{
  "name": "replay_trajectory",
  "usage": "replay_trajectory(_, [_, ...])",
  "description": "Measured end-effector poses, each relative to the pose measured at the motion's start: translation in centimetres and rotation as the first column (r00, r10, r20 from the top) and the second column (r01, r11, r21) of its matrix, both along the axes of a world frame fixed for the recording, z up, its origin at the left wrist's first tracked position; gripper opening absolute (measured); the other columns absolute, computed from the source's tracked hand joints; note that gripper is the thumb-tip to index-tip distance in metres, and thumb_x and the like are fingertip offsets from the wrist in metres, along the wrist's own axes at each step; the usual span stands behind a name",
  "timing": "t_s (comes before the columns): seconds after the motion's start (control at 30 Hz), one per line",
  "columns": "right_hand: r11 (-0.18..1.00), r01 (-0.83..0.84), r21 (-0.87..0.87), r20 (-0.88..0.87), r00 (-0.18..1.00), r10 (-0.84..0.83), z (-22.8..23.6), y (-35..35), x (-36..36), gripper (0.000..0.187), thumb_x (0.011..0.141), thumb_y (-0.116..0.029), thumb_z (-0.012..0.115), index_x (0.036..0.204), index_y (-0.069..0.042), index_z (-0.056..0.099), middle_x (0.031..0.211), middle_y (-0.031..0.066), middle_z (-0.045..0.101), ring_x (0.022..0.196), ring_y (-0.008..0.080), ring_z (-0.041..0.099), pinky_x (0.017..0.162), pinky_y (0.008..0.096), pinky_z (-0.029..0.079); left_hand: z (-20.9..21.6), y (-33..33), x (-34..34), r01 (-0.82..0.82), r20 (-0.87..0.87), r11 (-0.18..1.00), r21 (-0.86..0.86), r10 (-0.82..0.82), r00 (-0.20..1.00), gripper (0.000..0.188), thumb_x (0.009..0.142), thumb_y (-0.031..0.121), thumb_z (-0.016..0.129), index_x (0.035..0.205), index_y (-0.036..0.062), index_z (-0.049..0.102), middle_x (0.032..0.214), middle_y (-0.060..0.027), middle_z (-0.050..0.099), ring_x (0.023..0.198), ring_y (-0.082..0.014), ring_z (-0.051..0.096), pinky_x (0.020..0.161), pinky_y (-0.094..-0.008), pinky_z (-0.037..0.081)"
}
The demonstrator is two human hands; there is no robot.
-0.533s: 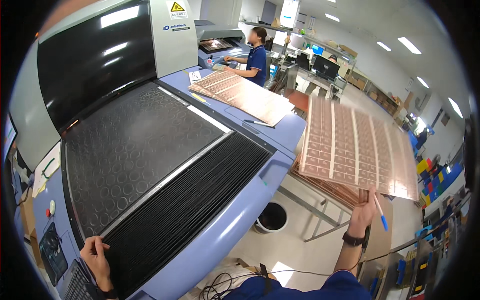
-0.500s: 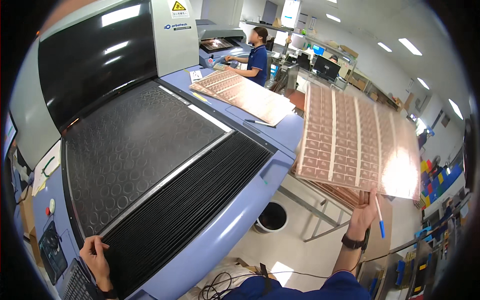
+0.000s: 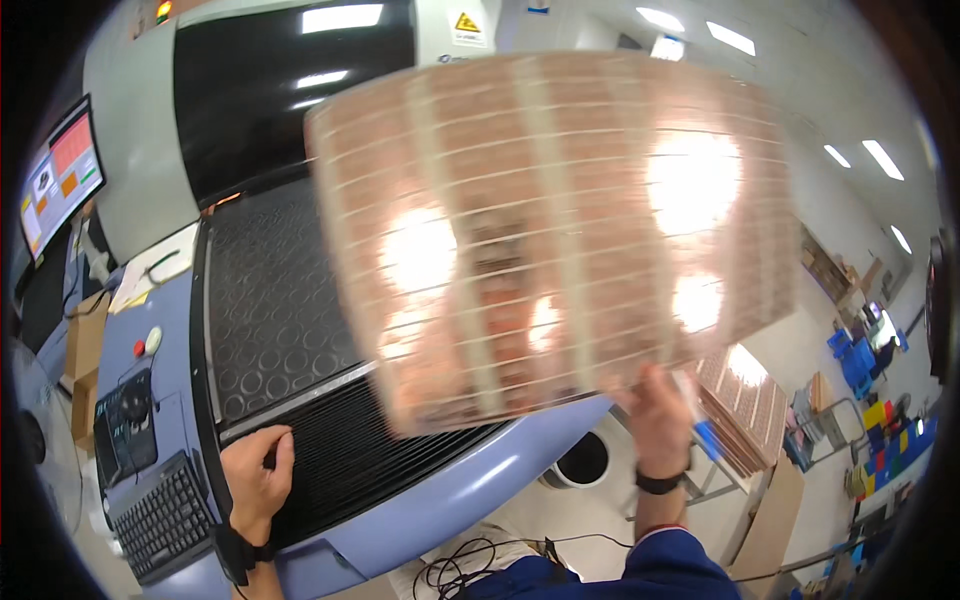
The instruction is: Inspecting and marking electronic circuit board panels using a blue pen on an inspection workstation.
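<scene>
White ceiling lights (image 3: 730, 38) shine across the upper right of a workroom, while a blue-and-grey machine (image 3: 480, 475) fills the left and centre of the frame. Across the middle and upper centre stretches a copper-coloured panel (image 3: 560, 230), tilted up, motion-blurred and glaring in several spots. It partly hides the machine's black bed (image 3: 280, 300), patterned with circles, and the ribbed black cover (image 3: 345, 470) in front of it. At lower right, a stack of similar panels (image 3: 745, 400) lies beyond the machine's edge. A lit monitor (image 3: 62, 180) stands at upper left, with a black keyboard (image 3: 163, 518) at lower left. Below the panel sits a round bin (image 3: 583, 463). Both hands are well apart: the right hand (image 3: 660, 420), lower right of centre, pinches the panel's bottom edge; the left hand (image 3: 257, 468), lower left, curls loosely, its fingertips hidden, so I cannot tell whether it grips anything. Beside the right hand shows a blurred blue-and-white pen (image 3: 708, 438).
</scene>
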State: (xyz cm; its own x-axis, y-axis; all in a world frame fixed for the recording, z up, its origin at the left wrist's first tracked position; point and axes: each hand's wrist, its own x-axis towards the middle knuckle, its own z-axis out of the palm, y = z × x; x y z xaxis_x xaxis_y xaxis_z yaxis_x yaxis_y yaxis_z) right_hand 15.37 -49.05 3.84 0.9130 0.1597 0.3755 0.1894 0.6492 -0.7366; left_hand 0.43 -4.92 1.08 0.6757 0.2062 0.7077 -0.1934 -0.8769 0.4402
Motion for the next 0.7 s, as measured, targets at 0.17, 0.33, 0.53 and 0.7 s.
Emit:
replay_trajectory(0.17, [0.965,-0.258,-0.041,-0.1,0.962,0.253,0.1,12.7,-2.5,0.029,0.099,-0.013,0.066,0.119,0.007,0.062,0.114,0.0237,0.07,0.098,0.0366,0.073,0.087,0.047,0.065,-1.2,2.2,-1.5,-0.082,0.01,0.993,-0.081,0.083,0.996,0.01,0.088,0.003,0.068,0.096,-0.0032,0.071,0.075,-0.017,0.069,0.066,-0.0276,0.069,0.062,-0.0334,0.05])
replay_trajectory(0.33, [0.94,-0.338,0.052,-0.123,0.932,0.342,-1.5,16.5,-4.3,0.045,0.099,-0.008,0.064,0.138,0.006,0.046,0.128,0.0202,0.062,0.117,0.032,0.067,0.095,0.0474,0.062,-2.5,3.9,-1.3,-0.132,0.033,0.969,-0.21,0.141,0.989,0.014,0.096,0.008,0.062,0.097,-0.0064,0.065,0.068,-0.0116,0.061,0.061,-0.0135,0.056,0.057,-0.0288,0.041])
replay_trajectory(0.53, [0.956,-0.293,0.014,-0.082,0.952,0.294,-0.6,17.1,-4.7,0.027,0.103,-0.01,0.061,0.119,0.012,0.061,0.116,0.0182,0.066,0.11,0.0272,0.068,0.096,0.0438,0.062,-3.2,8.1,-1.1,-0.373,-0.007,0.831,-0.412,0.407,0.913,0.029,0.108,0.018,0.054,0.102,-0.0054,0.069,0.06,-0.0034,0.057,0.055,-0.0068,0.049,0.054,-0.0252,0.036])
replay_trajectory(0.7, [0.941,-0.338,-0.004,-0.042,0.94,0.338,-1.9,17.1,-4.1,0.027,0.103,-0.012,0.062,0.118,0.01,0.061,0.116,0.0158,0.066,0.108,0.0247,0.068,0.096,0.0433,0.062,-3.7,8.2,-1.2,-0.248,0.05,0.83,-0.5,0.314,0.948,0.027,0.109,0.019,0.052,0.112,-0.0026,0.067,0.07,-0.0032,0.062,0.061,-0.0062,0.052,0.057,-0.0231,0.037])
